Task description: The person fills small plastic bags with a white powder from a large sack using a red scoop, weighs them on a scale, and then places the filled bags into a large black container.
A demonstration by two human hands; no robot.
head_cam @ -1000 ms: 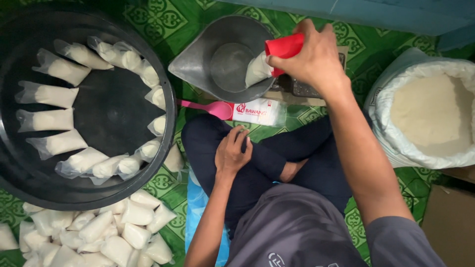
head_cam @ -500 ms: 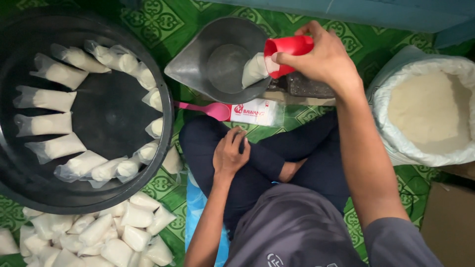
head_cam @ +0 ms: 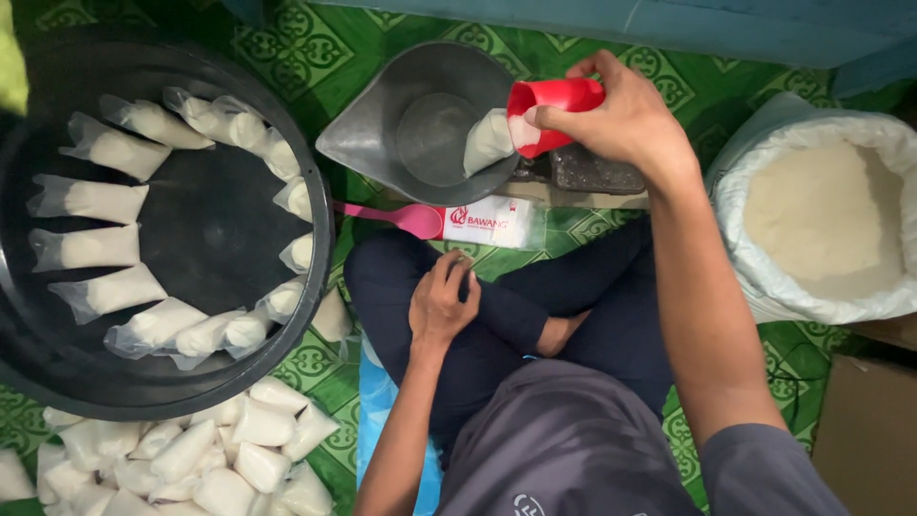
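The right hand (head_cam: 626, 119) is stretched forward with its fingers (head_cam: 573, 117) curled tight, while the left hand (head_cam: 441, 304) rests loosely on the crossed legs.

A green patterned floor mat (head_cam: 401, 38) meets a teal wall (head_cam: 669, 19) under dim light.

I see a green patterned floor mat (head_cam: 745, 91) carrying a large black basin (head_cam: 205, 382) at left, a heap of small filled white bags (head_cam: 191, 459) below it, a grey scale pan (head_cam: 382, 143) at centre, and an open white sack (head_cam: 764, 287) at right.
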